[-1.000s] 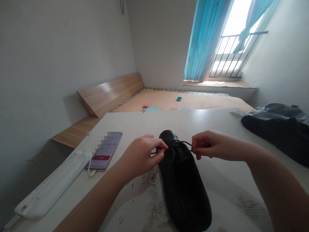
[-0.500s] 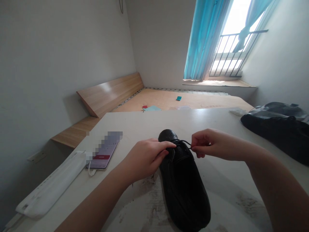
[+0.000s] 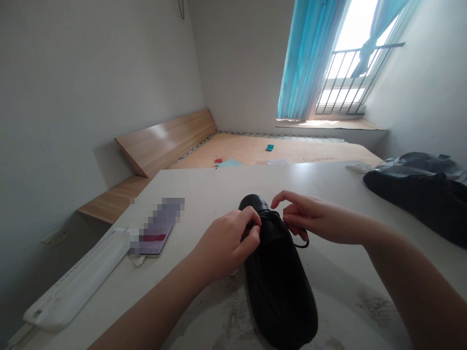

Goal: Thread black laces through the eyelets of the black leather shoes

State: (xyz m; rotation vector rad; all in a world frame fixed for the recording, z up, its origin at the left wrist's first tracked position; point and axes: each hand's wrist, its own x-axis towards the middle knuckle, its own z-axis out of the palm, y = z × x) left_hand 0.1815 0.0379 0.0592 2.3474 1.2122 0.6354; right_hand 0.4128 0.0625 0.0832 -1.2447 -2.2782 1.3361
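A black leather shoe lies on the white table, toe pointing away from me. My left hand is curled against the shoe's left side near the lacing, its fingers closed on the lace there. My right hand hovers over the lacing from the right, index finger stretched out and the other fingers bent, with a black lace loop hanging below them.
A phone on a cable lies at the left, beside a long white power strip. A black bag sits at the table's right edge. Beyond the table are a wooden bed frame and a window with blue curtains.
Both hands have moved in toward the shoe's lacing. The taut lace between them has gone slack, and a loop now hangs under my right hand, whose index finger has stretched out.
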